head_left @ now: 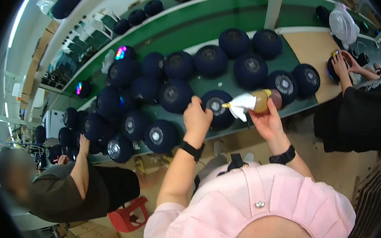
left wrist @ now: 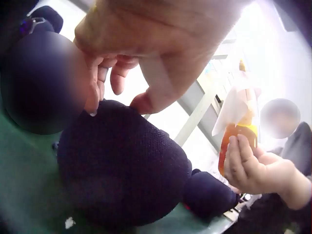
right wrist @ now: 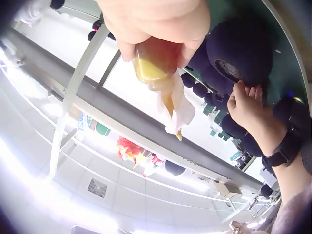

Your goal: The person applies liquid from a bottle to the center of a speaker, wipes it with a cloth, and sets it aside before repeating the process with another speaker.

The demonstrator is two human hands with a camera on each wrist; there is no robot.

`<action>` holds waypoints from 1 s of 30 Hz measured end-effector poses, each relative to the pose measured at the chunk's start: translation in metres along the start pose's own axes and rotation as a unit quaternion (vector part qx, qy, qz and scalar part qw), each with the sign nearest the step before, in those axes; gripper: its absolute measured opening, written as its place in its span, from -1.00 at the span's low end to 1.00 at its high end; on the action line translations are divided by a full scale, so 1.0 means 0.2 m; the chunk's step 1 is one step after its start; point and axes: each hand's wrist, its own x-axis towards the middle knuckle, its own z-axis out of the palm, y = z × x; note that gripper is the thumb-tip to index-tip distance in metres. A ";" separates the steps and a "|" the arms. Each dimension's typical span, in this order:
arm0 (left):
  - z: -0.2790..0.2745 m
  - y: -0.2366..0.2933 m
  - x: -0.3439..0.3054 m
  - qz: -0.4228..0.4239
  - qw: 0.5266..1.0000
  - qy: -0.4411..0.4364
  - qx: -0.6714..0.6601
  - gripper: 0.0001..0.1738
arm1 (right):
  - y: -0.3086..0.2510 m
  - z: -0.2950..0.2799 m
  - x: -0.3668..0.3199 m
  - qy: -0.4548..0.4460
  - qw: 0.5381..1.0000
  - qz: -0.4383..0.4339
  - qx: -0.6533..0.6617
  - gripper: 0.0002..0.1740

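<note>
My right hand (head_left: 269, 124) grips a squeeze bottle (head_left: 261, 103) of amber liquid, held sideways over the bench edge with its narrow nozzle pointing left. White tissue (head_left: 243, 105) is wrapped round the bottle's neck. In the right wrist view, the bottle (right wrist: 156, 63) sits between thumb and fingers. My left hand (head_left: 197, 122) is at the left edge of a dark, fabric-covered round speaker (head_left: 219, 116) with a silvery disc on top. In the left wrist view, the thumb and bent fingers of the left hand (left wrist: 156, 44) touch the edge of the round speaker (left wrist: 122, 165).
Many similar round speakers (head_left: 160, 137) crowd the green bench (head_left: 293, 59), some glowing with coloured lights. A person (head_left: 70, 186) works at the left near a red stool (head_left: 128, 215). Another person (head_left: 360, 110) handles a speaker at the right, near a white fan (head_left: 343, 24).
</note>
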 end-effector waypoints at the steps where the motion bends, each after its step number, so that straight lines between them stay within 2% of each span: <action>1: -0.02 0.02 0.00 -0.002 1.000 -0.018 0.008 -0.65 | 0.00 -0.01 -0.01 0.009 1.000 -0.011 -0.012 -0.56; 4: -0.02 0.03 0.00 -0.024 0.999 -0.027 0.019 -0.66 | -0.01 -0.01 -0.03 0.015 0.998 -0.036 -0.041 -0.50; 9: -0.02 0.07 -0.01 -0.014 0.999 -0.024 0.038 -0.63 | 0.01 -0.05 -0.05 0.020 0.994 -0.075 -0.079 -0.54; 12: -0.01 0.08 0.04 -0.071 0.994 -0.042 0.067 -0.58 | 0.03 -0.04 -0.02 0.008 0.996 -0.073 -0.060 -0.55; 21: 0.00 0.06 0.09 -0.027 0.993 -0.058 0.096 -0.59 | 0.06 -0.03 0.01 0.009 0.999 -0.039 -0.035 -0.53; 29: 0.01 -0.02 0.07 0.019 0.991 -0.003 0.129 -0.61 | 0.07 -0.01 0.01 -0.016 0.990 -0.099 -0.095 -0.59; 30: 0.02 -0.04 0.07 0.018 0.995 0.008 0.099 -0.61 | 0.07 0.00 0.01 -0.020 0.991 -0.096 -0.087 -0.60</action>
